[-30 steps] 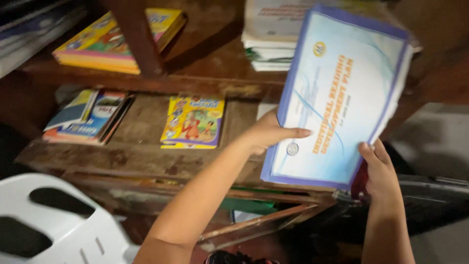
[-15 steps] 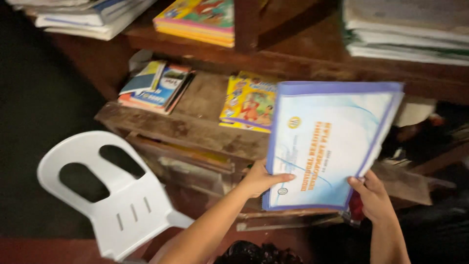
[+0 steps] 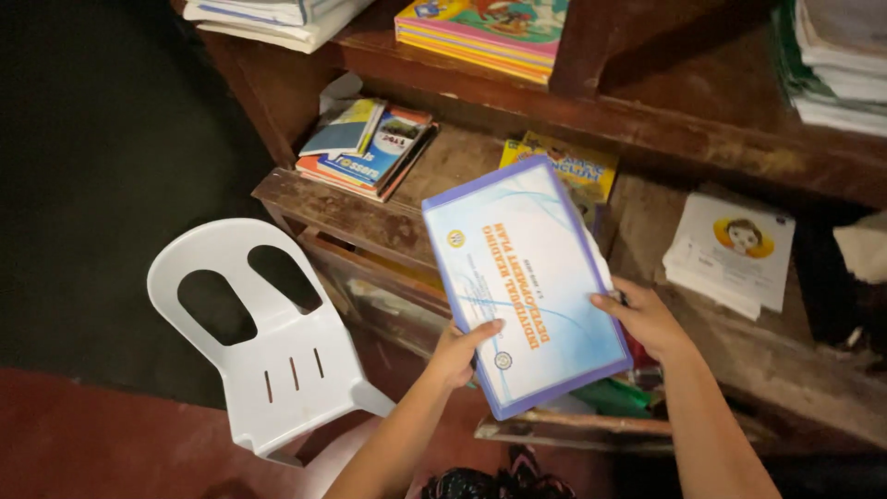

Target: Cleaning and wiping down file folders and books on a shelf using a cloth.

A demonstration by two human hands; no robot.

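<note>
I hold a large light-blue booklet with a purple border [image 3: 522,277] in both hands, in front of a worn wooden shelf [image 3: 370,217]. My left hand [image 3: 459,353] grips its lower left edge with the thumb on the cover. My right hand [image 3: 647,316] grips its right edge. The booklet is tilted, its top corner pointing up and to the left, and it covers part of a yellow picture book [image 3: 564,166] lying on the shelf behind it.
A white plastic chair [image 3: 263,337] stands at the lower left. Stacked booklets [image 3: 365,143] lie on the shelf's left part, a white booklet with a round face picture [image 3: 735,249] on the right. Colourful books [image 3: 485,28] and paper stacks [image 3: 841,60] fill the upper shelf.
The booklet has come down from the upper shelf level to the lower shelf and rotated anticlockwise. The view has swung so the chair and shelf sit further right and lower.
</note>
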